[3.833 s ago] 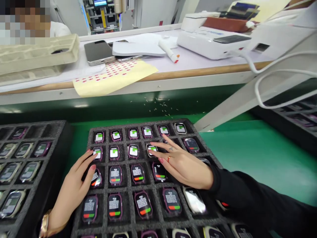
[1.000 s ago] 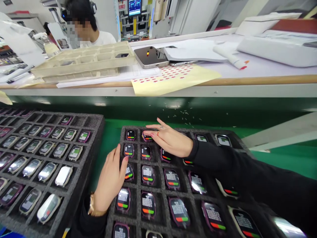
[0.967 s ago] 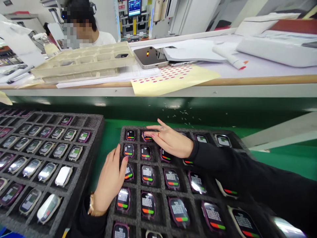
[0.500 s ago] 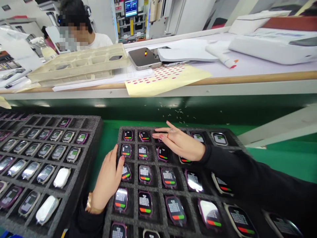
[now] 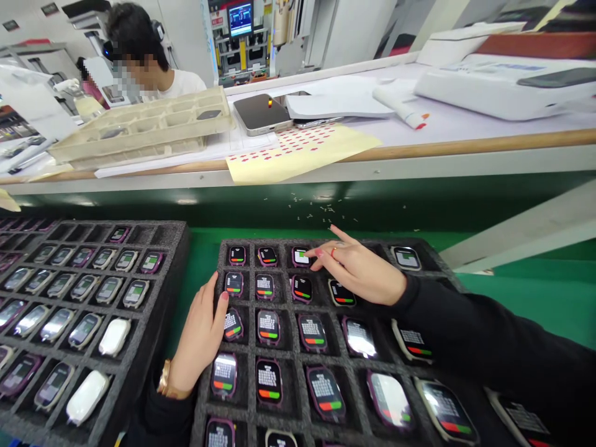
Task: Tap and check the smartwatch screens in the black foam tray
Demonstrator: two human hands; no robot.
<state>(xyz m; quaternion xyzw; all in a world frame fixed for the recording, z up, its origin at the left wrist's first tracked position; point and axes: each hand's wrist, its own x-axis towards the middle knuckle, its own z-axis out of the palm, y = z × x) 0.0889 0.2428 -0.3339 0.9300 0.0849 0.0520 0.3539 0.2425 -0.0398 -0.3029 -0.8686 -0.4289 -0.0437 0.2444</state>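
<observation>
A dark foam tray (image 5: 289,310) holds rows of smartwatch faces, most lit with a red or orange and green bar. My left hand (image 5: 200,326) lies along the tray's left edge, fingers stretched and holding nothing. Over the far rows is my right hand (image 5: 356,264), with its fingers apart and nothing in it. Its index fingertip is at the right side of a purple-rimmed watch (image 5: 300,256) in the far row, whose screen is white and green; whether it touches the glass I cannot tell. The right hand and sleeve hide some compartments.
A second foam tray (image 5: 179,248) of watches stands to the left. Beyond is a raised shelf (image 5: 419,152) bearing a phone (image 5: 261,115), a pale plastic tray (image 5: 139,127) and a yellow label sheet (image 5: 302,161). A person (image 5: 149,68) sits behind it. A white post (image 5: 526,223) slants at right.
My right hand has moved a little to the right, uncovering the far-row watch with the white and green screen. My left hand stays on the tray's edge. The view has shifted slightly.
</observation>
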